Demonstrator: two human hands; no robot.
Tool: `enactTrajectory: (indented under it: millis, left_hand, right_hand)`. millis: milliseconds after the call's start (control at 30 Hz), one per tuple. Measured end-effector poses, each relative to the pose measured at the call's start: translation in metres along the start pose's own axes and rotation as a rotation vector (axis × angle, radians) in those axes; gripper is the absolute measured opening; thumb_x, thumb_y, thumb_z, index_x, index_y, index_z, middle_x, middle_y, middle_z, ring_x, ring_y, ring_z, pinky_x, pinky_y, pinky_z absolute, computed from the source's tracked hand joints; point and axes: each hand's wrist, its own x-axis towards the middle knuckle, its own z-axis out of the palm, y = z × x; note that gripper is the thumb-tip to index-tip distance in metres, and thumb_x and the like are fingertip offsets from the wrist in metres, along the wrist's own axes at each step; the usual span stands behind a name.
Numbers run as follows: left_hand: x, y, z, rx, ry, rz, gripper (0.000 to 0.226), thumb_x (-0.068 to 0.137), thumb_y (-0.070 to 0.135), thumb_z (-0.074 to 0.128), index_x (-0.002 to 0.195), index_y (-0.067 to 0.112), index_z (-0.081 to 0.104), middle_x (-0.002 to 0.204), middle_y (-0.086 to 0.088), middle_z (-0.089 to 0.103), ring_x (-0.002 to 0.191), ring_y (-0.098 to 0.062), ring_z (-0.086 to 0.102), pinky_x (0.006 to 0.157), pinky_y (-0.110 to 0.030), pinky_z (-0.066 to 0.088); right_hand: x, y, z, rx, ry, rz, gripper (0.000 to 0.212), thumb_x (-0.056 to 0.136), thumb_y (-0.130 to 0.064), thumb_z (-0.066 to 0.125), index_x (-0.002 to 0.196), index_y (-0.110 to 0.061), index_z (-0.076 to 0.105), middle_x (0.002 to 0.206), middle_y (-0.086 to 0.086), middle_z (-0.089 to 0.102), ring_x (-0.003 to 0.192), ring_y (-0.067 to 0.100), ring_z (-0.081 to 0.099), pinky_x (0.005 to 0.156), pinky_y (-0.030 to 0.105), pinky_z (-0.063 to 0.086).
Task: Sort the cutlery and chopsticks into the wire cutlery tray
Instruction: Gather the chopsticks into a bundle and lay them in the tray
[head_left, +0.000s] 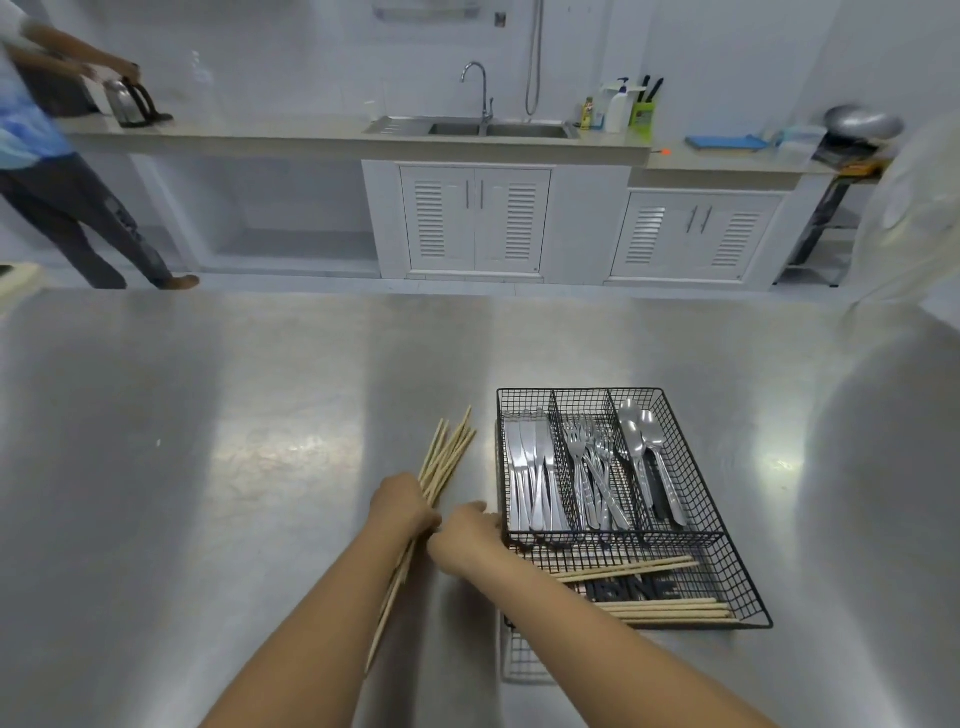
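A black wire cutlery tray rests on the steel table. Its three upright compartments hold knives at left, forks in the middle and spoons at right. Several chopsticks lie crosswise in the long front compartment. My left hand is shut on a bundle of wooden chopsticks, just left of the tray, tips fanning up and away. My right hand is against the left hand at the bundle, by the tray's left front corner; its fingers are hidden.
The steel table spreads wide to the left and behind the tray. Beyond it runs a counter with a sink and white cabinets. A person stands at the far left with a kettle. A wok sits at the far right.
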Motion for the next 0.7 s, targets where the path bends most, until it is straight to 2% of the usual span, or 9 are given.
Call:
enactTrajectory:
  millis: [100,200,367,500,700]
  left_hand:
    - [0.000,-0.005,0.004,0.044,0.027,0.024,0.039,0.074,0.029,0.071,0.103,0.005,0.059,0.103,-0.012,0.063,0.099,-0.027,0.063,0.076,-0.031,0.052]
    - [0.000,-0.007,0.008,0.073,0.031,0.056,0.028,0.081,0.022,0.064,0.102,0.005,0.061,0.091,-0.009,0.058,0.097,-0.027,0.064,0.068,-0.028,0.045]
    - [0.001,-0.006,0.013,0.066,0.049,0.023,0.024,0.089,0.011,0.052,0.109,0.002,0.062,0.110,-0.014,0.064,0.101,-0.030,0.063,0.080,-0.033,0.051]
    - [0.003,-0.009,0.013,0.034,0.054,0.033,0.026,0.085,0.016,0.059,0.107,0.003,0.063,0.110,-0.013,0.065,0.100,-0.030,0.064,0.080,-0.034,0.053]
    - [0.008,-0.011,-0.004,0.024,0.000,0.053,0.039,0.080,0.020,0.066,0.113,0.003,0.056,0.117,-0.015,0.061,0.107,-0.030,0.061,0.087,-0.032,0.051]
  right_hand:
    - [-0.004,0.002,0.003,-0.014,0.070,-0.020,0.089,0.091,-0.019,0.054,0.148,0.006,-0.010,0.155,0.030,-0.001,0.144,0.039,0.012,0.117,0.041,0.021]
    - [0.000,0.000,0.010,-0.078,0.110,-0.017,0.089,0.090,-0.019,0.057,0.149,0.005,-0.006,0.155,0.030,-0.001,0.145,0.038,0.009,0.117,0.041,0.019]
    - [0.001,-0.001,0.024,-0.155,0.145,-0.010,0.079,0.095,-0.025,0.049,0.149,0.003,-0.001,0.155,0.031,0.002,0.145,0.040,0.007,0.116,0.043,0.016]
    - [0.003,0.004,0.024,-0.123,0.136,0.030,0.089,0.089,-0.024,0.059,0.149,0.006,0.000,0.154,0.030,0.004,0.144,0.038,0.014,0.116,0.041,0.022]
    - [0.000,0.004,0.023,-0.097,0.209,-0.007,0.078,0.084,-0.020,0.062,0.144,0.002,0.017,0.148,0.025,0.019,0.137,0.034,0.027,0.111,0.037,0.030]
